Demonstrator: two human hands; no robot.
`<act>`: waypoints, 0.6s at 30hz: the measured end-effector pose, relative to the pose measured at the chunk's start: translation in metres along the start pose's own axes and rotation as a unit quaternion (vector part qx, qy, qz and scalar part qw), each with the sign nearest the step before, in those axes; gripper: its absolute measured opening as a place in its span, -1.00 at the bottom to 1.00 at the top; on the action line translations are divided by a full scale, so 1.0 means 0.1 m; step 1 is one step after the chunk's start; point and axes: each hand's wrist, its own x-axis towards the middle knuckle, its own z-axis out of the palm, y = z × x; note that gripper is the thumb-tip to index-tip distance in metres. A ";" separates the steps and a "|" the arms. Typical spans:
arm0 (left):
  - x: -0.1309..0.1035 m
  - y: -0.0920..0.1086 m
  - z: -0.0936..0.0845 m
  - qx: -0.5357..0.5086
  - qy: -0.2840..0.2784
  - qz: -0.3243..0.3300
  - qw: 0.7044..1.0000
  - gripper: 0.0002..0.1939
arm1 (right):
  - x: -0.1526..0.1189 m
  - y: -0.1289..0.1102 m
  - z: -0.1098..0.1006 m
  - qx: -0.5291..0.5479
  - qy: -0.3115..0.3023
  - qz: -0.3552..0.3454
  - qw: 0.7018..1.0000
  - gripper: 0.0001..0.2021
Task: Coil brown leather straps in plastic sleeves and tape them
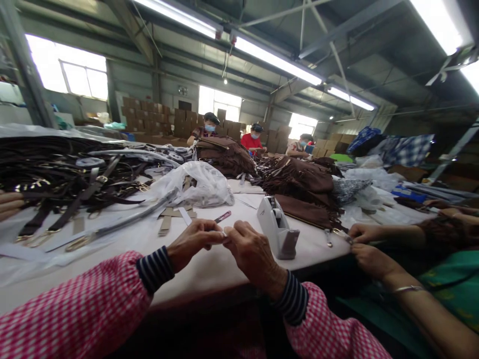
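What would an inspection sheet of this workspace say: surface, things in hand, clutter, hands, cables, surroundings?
Surface: pale tabletop, heavily loaded.
Things in hand: small pale item, mostly hidden by fingers.
Clutter: dark straps, heaped brown items, clear plastic; tape dispenser beside the right hand.
Hands: left hand and right hand meet, fingertips pinching the item.
Cables: nothing seen on the table.
Surroundings: co-worker's hand at right, masked people opposite, stacked cartons, ceiling lights.

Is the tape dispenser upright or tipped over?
Upright: the tape dispenser stands base-down on the table, beside the right hand.
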 end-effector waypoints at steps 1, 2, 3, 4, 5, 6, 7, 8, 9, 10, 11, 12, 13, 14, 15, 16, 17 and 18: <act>0.00 0.00 -0.01 -0.042 -0.013 -0.014 0.999 -0.75 | -0.01 0.00 0.06 0.007 0.031 0.011 0.999 -0.86; 0.00 0.01 -0.02 -0.078 -0.023 -0.024 0.996 -0.77 | -0.01 0.00 0.11 0.013 0.058 0.016 0.998 -0.83; 0.01 0.00 -0.03 -0.105 -0.028 -0.032 0.994 -0.78 | -0.02 -0.01 0.15 0.017 0.078 0.019 0.997 -0.79; 0.02 0.00 -0.03 -0.117 -0.029 -0.034 0.992 -0.79 | -0.02 -0.01 0.18 0.020 0.095 0.019 0.995 -0.76; 0.03 -0.01 -0.03 -0.115 -0.026 -0.030 0.993 -0.78 | -0.02 -0.02 0.20 0.021 0.105 0.019 0.994 -0.73; 0.05 -0.03 -0.03 -0.111 -0.021 -0.027 0.993 -0.77 | -0.01 -0.02 0.21 0.022 0.111 0.019 0.993 -0.70; 0.07 -0.04 -0.02 -0.112 -0.016 -0.025 0.993 -0.76 | -0.01 -0.02 0.22 0.022 0.114 0.018 0.993 -0.67; 0.09 -0.06 -0.01 -0.117 -0.013 -0.027 0.993 -0.75 | -0.01 -0.02 0.23 0.019 0.116 0.014 0.993 -0.66; 0.10 -0.08 0.00 -0.124 -0.010 -0.032 0.992 -0.73 | -0.01 -0.01 0.24 0.015 0.116 0.010 0.993 -0.64; 0.12 -0.09 0.01 -0.129 -0.008 -0.038 0.991 -0.72 | 0.00 0.00 0.26 0.012 0.116 0.005 0.993 -0.63; 0.13 -0.10 0.03 -0.128 -0.007 -0.042 0.991 -0.70 | 0.00 0.01 0.28 0.011 0.115 0.002 0.993 -0.62; 0.14 -0.11 0.05 -0.120 -0.010 -0.043 0.992 -0.69 | -0.01 0.03 0.29 0.015 0.113 0.003 0.993 -0.62; 0.15 -0.12 0.07 -0.106 -0.014 -0.038 0.994 -0.68 | -0.01 0.03 0.31 0.023 0.110 0.009 0.994 -0.62; 0.15 -0.13 0.08 -0.086 -0.019 -0.026 0.996 -0.67 | -0.02 0.04 0.31 0.035 0.107 0.019 0.993 -0.62; 0.16 -0.13 0.09 -0.062 -0.022 -0.006 0.998 -0.67 | -0.04 0.05 0.30 0.050 0.104 0.029 0.993 -0.62; 0.17 -0.15 0.09 -0.031 -0.020 0.018 0.999 -0.66 | -0.05 0.07 0.27 0.066 0.104 0.037 0.992 -0.63; 0.18 -0.17 0.08 0.007 -0.010 0.045 0.999 -0.65 | -0.08 0.10 0.22 0.082 0.106 0.044 0.990 -0.64; 0.21 -0.21 0.06 0.050 0.008 0.073 0.996 -0.63 | -0.10 0.16 0.15 0.098 0.119 0.050 0.987 -0.65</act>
